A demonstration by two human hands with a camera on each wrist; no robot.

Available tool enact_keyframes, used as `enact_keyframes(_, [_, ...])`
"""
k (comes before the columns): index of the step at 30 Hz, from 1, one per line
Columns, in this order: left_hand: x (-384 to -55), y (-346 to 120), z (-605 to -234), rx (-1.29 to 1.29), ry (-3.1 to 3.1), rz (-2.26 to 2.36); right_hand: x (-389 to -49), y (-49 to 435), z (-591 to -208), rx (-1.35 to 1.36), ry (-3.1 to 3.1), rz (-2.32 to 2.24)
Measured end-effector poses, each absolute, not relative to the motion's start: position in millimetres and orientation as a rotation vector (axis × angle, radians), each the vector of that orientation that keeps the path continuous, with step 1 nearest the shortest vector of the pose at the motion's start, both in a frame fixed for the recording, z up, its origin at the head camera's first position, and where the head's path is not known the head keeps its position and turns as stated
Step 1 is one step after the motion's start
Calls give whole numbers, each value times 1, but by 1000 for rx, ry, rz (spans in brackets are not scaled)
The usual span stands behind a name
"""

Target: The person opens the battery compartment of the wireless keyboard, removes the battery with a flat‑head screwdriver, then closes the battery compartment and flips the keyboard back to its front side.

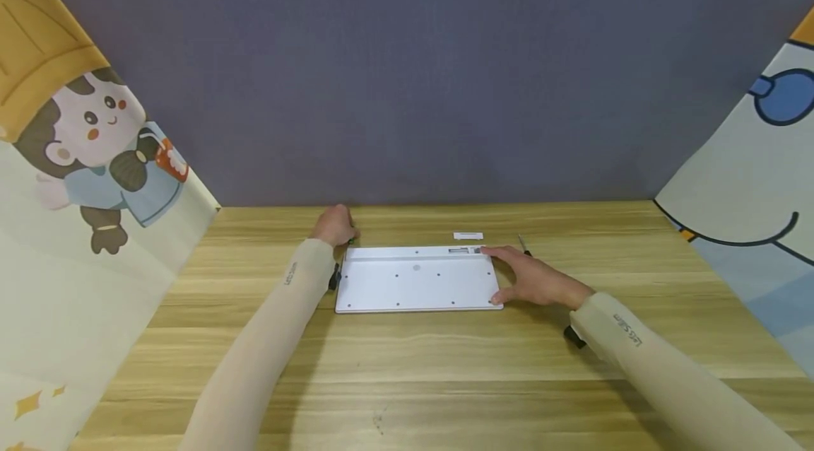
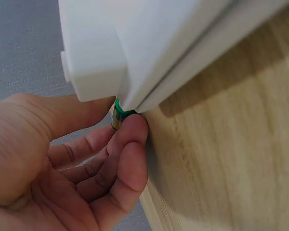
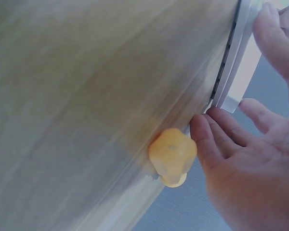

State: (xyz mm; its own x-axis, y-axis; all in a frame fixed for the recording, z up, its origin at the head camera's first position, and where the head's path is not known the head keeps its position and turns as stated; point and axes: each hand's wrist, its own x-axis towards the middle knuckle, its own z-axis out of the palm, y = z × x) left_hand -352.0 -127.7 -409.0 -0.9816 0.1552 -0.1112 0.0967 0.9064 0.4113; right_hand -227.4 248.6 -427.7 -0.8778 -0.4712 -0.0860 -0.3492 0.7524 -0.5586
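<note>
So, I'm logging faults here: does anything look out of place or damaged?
A small white cover lies loose beyond the face-down keyboard, whose slot is open; dark specks on the tabletop in front look stray.

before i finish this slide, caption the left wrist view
Left grip pinching a small green object by the corner of a white keyboard, wooden tabletop alongside.

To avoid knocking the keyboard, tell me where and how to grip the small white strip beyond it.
Pinch the small white strip by its two short ends, probably best coming down from above: it lies flat and looks long and narrow, with the white keyboard close along its near side, while both ends are uncovered.
</note>
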Motion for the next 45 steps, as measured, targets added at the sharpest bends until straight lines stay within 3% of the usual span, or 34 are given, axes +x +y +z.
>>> enact_keyframes(18, [-345, -139, -406, 159, 2864, 733, -227, 249, -427, -680, 2733, -827])
enact_keyframes(33, [-306, -171, -412, 724, 2704, 764, -227, 249, -427, -665, 2724, -830])
enact_keyframes(45, [-280, -182, -415, 787, 2620, 770, -226, 249, -426, -677, 2726, -804])
